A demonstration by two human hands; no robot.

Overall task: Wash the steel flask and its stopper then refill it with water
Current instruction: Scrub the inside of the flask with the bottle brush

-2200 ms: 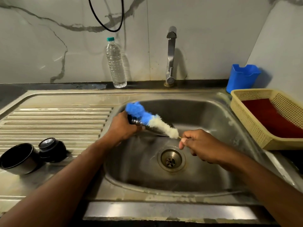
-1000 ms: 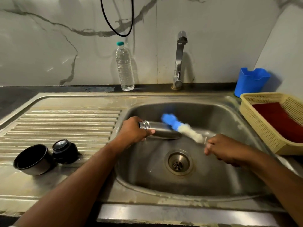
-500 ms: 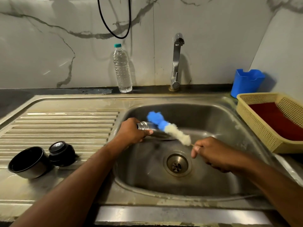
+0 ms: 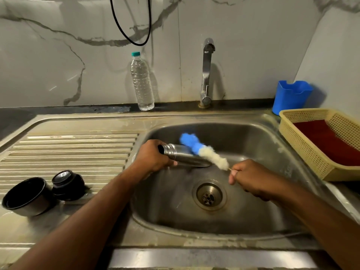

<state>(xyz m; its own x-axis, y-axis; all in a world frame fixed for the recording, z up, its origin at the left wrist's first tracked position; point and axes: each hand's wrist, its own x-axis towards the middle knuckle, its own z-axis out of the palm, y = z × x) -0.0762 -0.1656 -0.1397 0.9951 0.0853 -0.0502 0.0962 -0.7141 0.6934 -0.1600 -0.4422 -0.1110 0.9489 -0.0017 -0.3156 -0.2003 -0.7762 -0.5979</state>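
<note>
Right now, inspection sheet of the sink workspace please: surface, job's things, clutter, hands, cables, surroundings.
Surface: steel sink, stained drainboard.
Job's things: steel flask held sideways over the basin; bottle brush rubbing its outside; stopper and cup lid on the drainboard.
Clutter: plastic water bottle, blue holder, yellow basket.
Hands: left hand grips the flask; right hand pinches the brush handle.
Cables: black cable looped on the wall.
Surroundings: tap, no water seen running.

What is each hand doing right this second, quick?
Left hand: closed around the steel flask, held sideways over the sink.
Right hand: closed, pinching the thin handle of the bottle brush, which lies across the flask.
</note>
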